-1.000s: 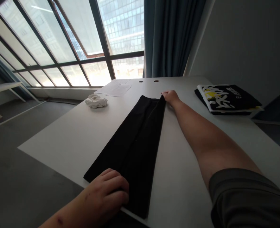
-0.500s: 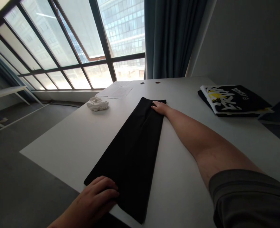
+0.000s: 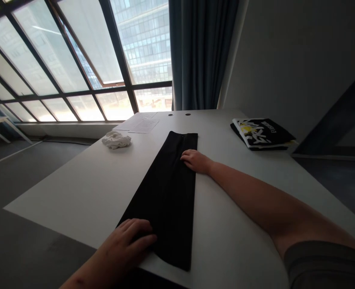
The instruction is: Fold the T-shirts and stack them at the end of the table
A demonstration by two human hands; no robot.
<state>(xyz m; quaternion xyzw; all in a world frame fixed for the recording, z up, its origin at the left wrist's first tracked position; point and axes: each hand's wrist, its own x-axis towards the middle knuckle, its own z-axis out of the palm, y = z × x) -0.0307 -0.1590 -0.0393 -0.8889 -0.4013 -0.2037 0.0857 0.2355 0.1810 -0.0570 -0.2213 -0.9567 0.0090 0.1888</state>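
Note:
A long, narrow piece of folded black cloth, shaped like trousers [image 3: 168, 192], lies lengthwise on the white table [image 3: 84, 180], with a small wrinkle near its far end. My right hand [image 3: 196, 160] rests palm down on its right edge toward the far end, fingers stretched over the cloth. At the near left corner, my left hand [image 3: 132, 241] lies on the fabric with its fingers loosely bent and nothing visibly gripped. The underside of that hand is hidden.
A crumpled white cloth [image 3: 116, 139] sits on the table's left side, near papers [image 3: 143, 123]. Folded black-and-white printed clothing [image 3: 264, 134] lies at the right. Beyond the far edge hang a blue curtain [image 3: 200, 56] and windows. The table's left edge drops to a grey floor.
My right hand has slid from the far end of the black cloth back toward me along its right side. My left hand stays at the near corner. The camera view has shifted.

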